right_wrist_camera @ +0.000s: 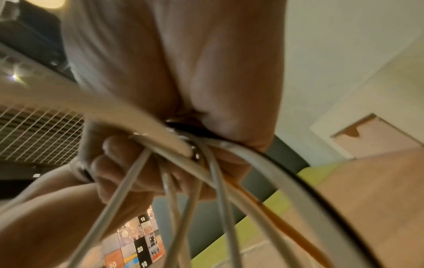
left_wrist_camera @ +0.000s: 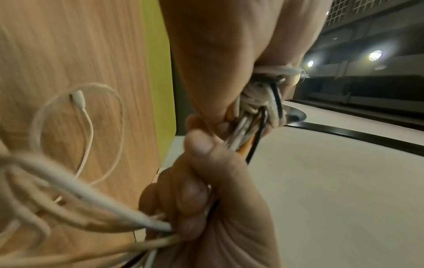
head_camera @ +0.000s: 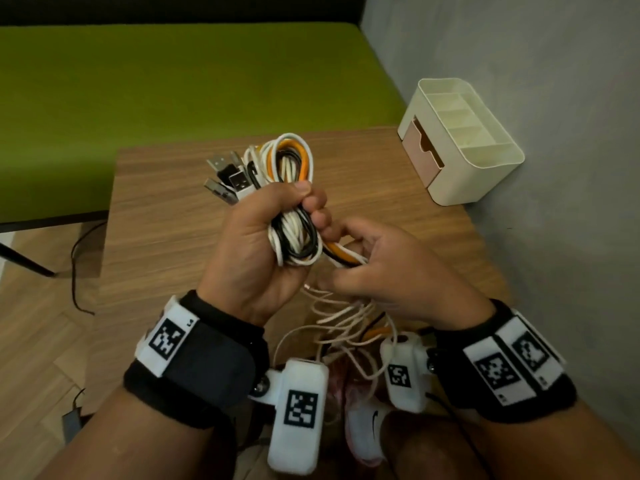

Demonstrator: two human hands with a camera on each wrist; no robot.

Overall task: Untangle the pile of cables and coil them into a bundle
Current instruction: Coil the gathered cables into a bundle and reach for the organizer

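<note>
Item 1, coil (head_camera: 292, 199): white, black and orange cables looped together, held up at the centre of the head view, above the counter (head_camera: 166, 216). We count several USB plugs (head_camera: 228, 178) fanning out of its upper left side.

Item 2, left hand (head_camera: 263, 244): we see the fingers and thumb curled round the middle of the coil, gripping it tight. In the left wrist view the same fist (left_wrist_camera: 220, 54) fills the upper centre, with strands leaving it downward.

Item 3, right hand (head_camera: 384, 268): just right of the left hand and touching it, fingers curled round the strands that leave the lower end of the coil. The left wrist view shows this hand (left_wrist_camera: 206, 199) at lower centre with the strands passing through its closed fingers. The right wrist view is blurred; we make out only its palm (right_wrist_camera: 183, 63) and cables crossing below.

Item 4, loose cables (head_camera: 346, 317): thin white lengths and a bit of orange hanging in tangled loops under the right hand, at lower centre of the head view. In the left wrist view a white loop with a small plug (left_wrist_camera: 79, 98) hangs at the left in front of the wood.

Item 5, organiser (head_camera: 460, 140): cream, with open compartments and a pink drawer, on the counter's upper right corner against the grey wall (head_camera: 554, 81).

Item 6, green surface (head_camera: 173, 81): across the upper left, behind the counter.
</note>
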